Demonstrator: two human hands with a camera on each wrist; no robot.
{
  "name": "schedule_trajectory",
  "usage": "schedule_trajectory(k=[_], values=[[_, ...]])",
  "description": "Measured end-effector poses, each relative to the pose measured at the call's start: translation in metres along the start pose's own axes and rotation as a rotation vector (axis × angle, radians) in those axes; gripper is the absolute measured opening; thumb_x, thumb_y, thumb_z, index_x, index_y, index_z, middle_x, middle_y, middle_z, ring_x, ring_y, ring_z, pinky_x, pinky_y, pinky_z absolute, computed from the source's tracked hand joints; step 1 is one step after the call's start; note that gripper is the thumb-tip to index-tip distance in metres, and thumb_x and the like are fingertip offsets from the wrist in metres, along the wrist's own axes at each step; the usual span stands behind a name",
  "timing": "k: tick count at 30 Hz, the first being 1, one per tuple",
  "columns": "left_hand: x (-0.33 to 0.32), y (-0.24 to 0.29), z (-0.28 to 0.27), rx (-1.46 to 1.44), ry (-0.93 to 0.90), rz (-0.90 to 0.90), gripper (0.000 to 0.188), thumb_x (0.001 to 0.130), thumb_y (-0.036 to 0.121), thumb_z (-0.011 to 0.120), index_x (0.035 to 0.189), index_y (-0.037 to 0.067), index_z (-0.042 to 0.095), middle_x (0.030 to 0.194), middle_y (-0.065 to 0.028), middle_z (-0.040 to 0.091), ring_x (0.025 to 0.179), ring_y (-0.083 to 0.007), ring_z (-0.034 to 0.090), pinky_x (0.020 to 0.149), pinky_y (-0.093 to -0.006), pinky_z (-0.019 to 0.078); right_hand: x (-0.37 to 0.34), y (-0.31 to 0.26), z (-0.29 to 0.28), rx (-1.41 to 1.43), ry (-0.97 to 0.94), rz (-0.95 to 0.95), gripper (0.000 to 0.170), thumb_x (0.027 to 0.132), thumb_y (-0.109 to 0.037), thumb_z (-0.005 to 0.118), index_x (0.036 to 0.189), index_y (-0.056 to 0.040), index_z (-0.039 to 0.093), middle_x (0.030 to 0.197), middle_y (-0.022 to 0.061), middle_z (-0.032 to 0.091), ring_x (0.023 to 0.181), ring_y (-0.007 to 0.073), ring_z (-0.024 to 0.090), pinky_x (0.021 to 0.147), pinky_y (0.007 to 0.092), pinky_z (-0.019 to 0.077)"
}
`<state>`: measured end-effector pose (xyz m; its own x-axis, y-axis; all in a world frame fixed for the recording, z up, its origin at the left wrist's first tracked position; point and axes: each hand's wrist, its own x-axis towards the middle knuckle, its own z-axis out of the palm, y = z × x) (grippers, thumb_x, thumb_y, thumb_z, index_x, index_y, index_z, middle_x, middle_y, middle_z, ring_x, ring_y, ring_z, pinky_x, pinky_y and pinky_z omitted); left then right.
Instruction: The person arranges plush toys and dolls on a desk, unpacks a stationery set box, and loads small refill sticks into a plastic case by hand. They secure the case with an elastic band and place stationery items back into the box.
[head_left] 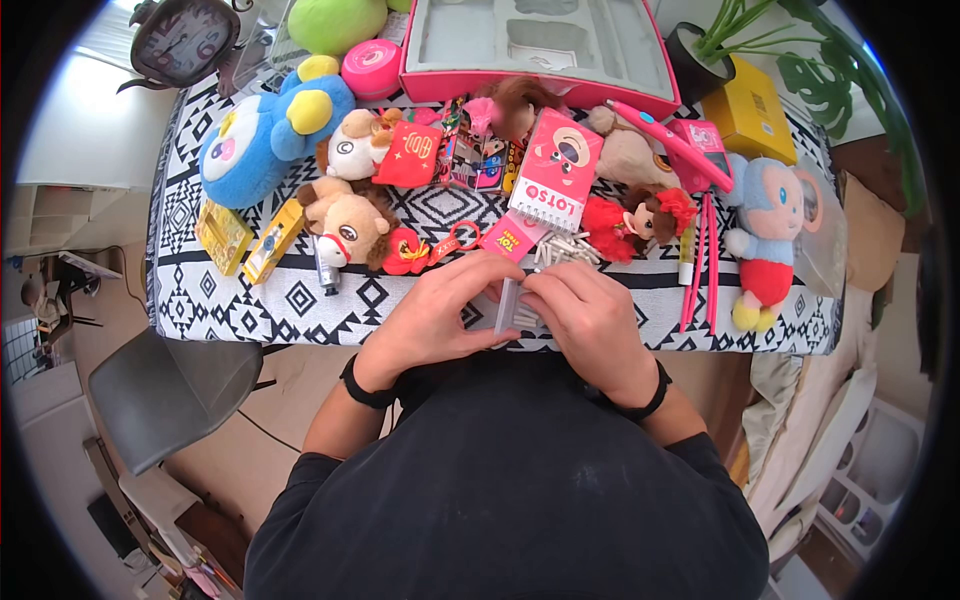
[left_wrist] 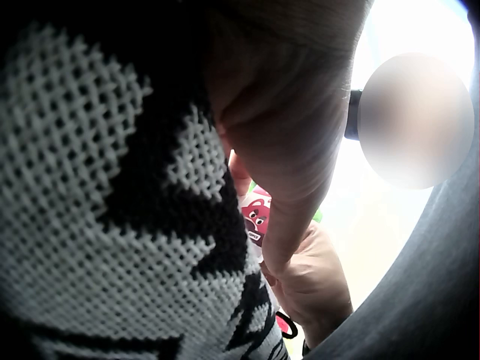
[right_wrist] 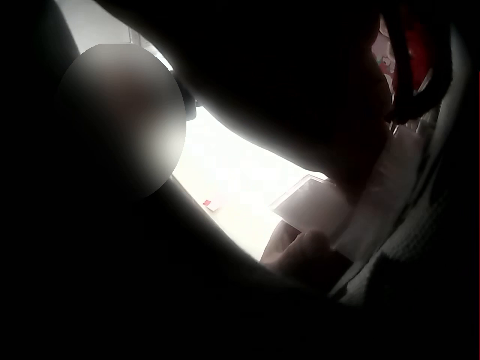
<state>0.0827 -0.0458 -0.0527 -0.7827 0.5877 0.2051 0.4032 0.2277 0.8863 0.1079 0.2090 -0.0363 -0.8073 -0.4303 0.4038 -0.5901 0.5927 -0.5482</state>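
A clear plastic case (head_left: 507,306) is held upright near the table's front edge in the head view. The left hand (head_left: 440,312) grips it from the left, thumb and fingers curled round it. Fingers of the right hand (head_left: 588,318) are bent at its right upper side; what they pinch is hidden. Small white sticks (head_left: 570,248) lie in a pile just behind the hands, and more show between the hands. In the right wrist view the pale flat case (right_wrist: 311,206) appears beside fingertips. The left wrist view shows the left hand (left_wrist: 281,112) close above the patterned cloth.
Behind the hands stand a pink notepad (head_left: 560,170), plush horses (head_left: 345,225) and a red-dressed doll (head_left: 640,222). Pink sticks (head_left: 711,265) and a plush toy (head_left: 768,240) lie right. Small yellow boxes (head_left: 273,242) and a tube (head_left: 326,268) lie left. A large pink box (head_left: 540,85) is at the back.
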Motion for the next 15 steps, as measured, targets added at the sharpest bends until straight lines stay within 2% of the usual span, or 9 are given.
schedule_trajectory(k=[1, 3, 12, 15], values=[[-0.001, -0.0016, 0.0006, 0.0, 0.0, 0.0, 0.067, 0.084, 0.012, 0.105, 0.143, 0.004, 0.072, 0.132, -0.0129, 0.075, 0.104, -0.0264, 0.084, 0.092, -0.0403, 0.0692, 0.0004, 0.0006, 0.0002, -0.009, -0.021, -0.004, 0.022, 0.095, -0.007, 0.086, 0.115, -0.0012, 0.077, 0.103, 0.0103, 0.074, 0.094, 0.0312, 0.075, 0.079, 0.0436, 0.0612], [-0.0042, -0.0057, 0.0018, 0.0, -0.004, -0.042, 0.072, 0.081, 0.016, 0.108, 0.145, 0.005, 0.076, 0.14, -0.0108, 0.08, 0.126, -0.0316, 0.078, 0.099, -0.0415, 0.0666, 0.0005, 0.0012, 0.0011, -0.017, -0.042, -0.009, 0.021, 0.096, -0.008, 0.084, 0.114, -0.0012, 0.076, 0.102, 0.0101, 0.073, 0.095, 0.0311, 0.074, 0.079, 0.0437, 0.0607], [-0.003, -0.0049, 0.0012, 0.005, -0.01, -0.035, 0.072, 0.08, 0.016, 0.108, 0.143, 0.003, 0.076, 0.139, -0.0122, 0.081, 0.127, -0.0353, 0.078, 0.109, -0.0462, 0.0638, -0.0056, -0.0018, 0.0011, -0.041, -0.098, 0.0, 0.02, 0.094, -0.006, 0.083, 0.112, -0.0008, 0.076, 0.106, 0.011, 0.07, 0.098, 0.0305, 0.073, 0.079, 0.0429, 0.0604], [-0.0029, -0.0038, 0.0007, 0.003, -0.016, -0.044, 0.072, 0.08, 0.017, 0.108, 0.143, 0.003, 0.076, 0.139, -0.0125, 0.081, 0.127, -0.0355, 0.078, 0.108, -0.0461, 0.0639, -0.0084, -0.004, -0.0004, -0.066, -0.097, 0.081, 0.018, 0.093, -0.005, 0.082, 0.11, -0.0003, 0.077, 0.104, 0.0105, 0.067, 0.096, 0.0302, 0.072, 0.078, 0.0428, 0.0599]])
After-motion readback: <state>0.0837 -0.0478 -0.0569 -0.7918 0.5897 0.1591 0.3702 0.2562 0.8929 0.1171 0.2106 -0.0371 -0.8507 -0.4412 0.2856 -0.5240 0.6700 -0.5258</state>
